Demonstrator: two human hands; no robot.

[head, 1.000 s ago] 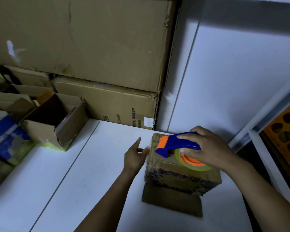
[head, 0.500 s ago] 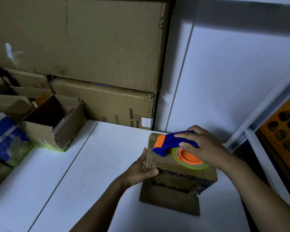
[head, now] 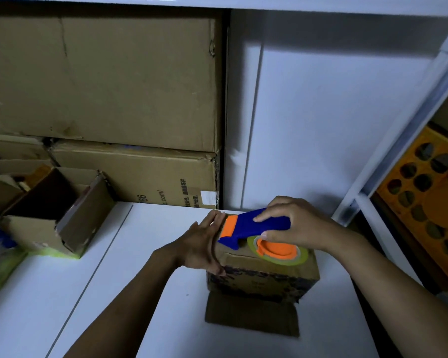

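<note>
The small box [head: 264, 277] sits on the white table [head: 140, 254], its inside hidden. The tape gun [head: 256, 226] rests on top, its blue handle gripped by the right hand [head: 303, 223]. The left hand [head: 202, 246] presses flat against the box's left side, fingers straight. An open box [head: 62, 215] stands well apart, dark inside.

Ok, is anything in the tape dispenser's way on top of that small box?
Only the left hand: flat against the left side of the box, fingertips right beside the orange nose of the tape dispenser, which the right hand grips.
</note>
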